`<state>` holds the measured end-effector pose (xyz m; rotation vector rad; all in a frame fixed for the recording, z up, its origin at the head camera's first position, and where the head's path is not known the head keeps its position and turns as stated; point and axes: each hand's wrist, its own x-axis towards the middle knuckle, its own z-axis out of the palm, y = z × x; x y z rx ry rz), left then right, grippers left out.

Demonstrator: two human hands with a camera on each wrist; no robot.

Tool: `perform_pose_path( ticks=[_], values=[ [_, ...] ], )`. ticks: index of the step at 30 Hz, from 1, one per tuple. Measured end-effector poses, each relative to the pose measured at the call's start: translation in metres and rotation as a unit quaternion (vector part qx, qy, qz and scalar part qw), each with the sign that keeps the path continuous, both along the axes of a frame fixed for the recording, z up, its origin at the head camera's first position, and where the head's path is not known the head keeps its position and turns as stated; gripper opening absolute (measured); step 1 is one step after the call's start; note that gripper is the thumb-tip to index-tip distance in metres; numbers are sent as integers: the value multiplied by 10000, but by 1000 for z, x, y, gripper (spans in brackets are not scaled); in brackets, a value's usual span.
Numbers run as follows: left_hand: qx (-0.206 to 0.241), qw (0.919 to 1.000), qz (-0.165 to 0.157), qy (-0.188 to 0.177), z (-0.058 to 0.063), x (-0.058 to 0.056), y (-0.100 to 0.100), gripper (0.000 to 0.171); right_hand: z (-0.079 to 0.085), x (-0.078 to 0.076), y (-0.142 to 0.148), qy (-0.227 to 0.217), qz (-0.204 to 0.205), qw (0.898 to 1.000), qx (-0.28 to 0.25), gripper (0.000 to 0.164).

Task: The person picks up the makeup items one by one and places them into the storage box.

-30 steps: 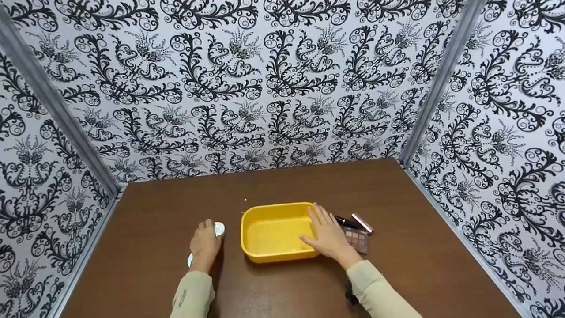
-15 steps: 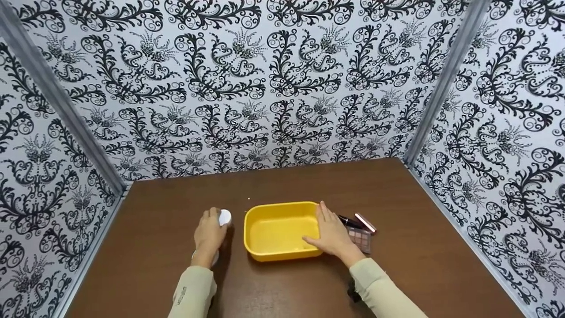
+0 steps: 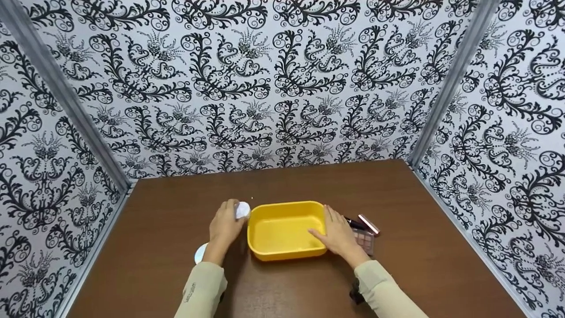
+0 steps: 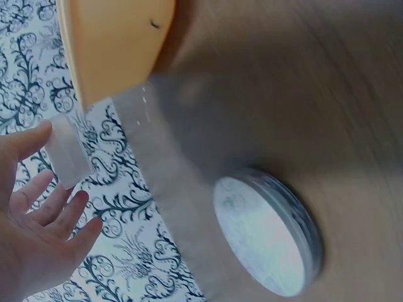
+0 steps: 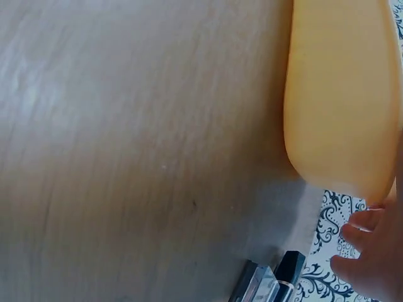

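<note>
My left hand (image 3: pixel 227 225) pinches a small white-lidded jar (image 3: pixel 242 210) just off the left rim of a yellow plastic tub (image 3: pixel 287 255). In the left wrist view the jar (image 4: pixel 68 151) looks pale and cylindrical, held between thumb and fingertips. Behind that wrist, a flat round tin (image 4: pixel 267 236) with a shiny pale top lies on the table. My right hand (image 3: pixel 339 234) rests along the tub's right rim with straight fingers, its thumb over the inside. Nothing shows inside the tub.
Right of the tub, partly behind my right hand, lie an eyeshadow palette (image 3: pixel 364 240), a black tube (image 3: pixel 355 224) and a pink tube (image 3: pixel 369 224). Patterned black-and-white panels (image 3: pixel 282 97) wall in the brown table (image 3: pixel 282 291) at the back and sides.
My left hand has carried the white-lidded jar up and rightward to the tub's left rim, leaving the round tin more exposed. The right hand stays on the tub's right rim.
</note>
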<state>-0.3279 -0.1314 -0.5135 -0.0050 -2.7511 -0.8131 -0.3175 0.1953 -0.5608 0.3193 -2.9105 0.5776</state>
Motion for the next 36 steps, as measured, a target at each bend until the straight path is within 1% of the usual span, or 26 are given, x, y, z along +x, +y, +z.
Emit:
perform_pose_path(
  ticks=[3, 6, 13, 17, 22, 28, 32, 36],
  values=[
    [-2, 9999, -105, -16, 1, -1, 9, 47, -2, 0, 1, -87, -21, 10000, -4, 94],
    [-62, 9998, -208, 47, 0, -1, 16, 48, -2, 0, 0, -104, -52, 9999, 7, 95],
    [-248, 9988, -414, 104, -4, -2, 29, 50, -1, 0, -2, 14, -130, 9999, 70, 96],
    [-396, 9976, -526, 201, -6, 1, 34, 49, -1, 1, -2, -23, -150, 9999, 49, 96],
    [-581, 9951, -676, 430, -10, 2, 40, 47, -3, 2, -1, -126, -236, 9996, 18, 96],
    [-774, 9915, -767, 715, -15, 2, 46, 43, -4, 2, -1, -35, -231, 9997, 37, 96],
    [-868, 9902, -791, 752, -16, 4, 50, 43, -3, 3, -1, 7, -209, 9998, 35, 96],
    [-1053, 9892, -730, 708, -18, 5, 54, 42, -1, 4, -1, 6, -178, 9998, 19, 96]
  ],
)
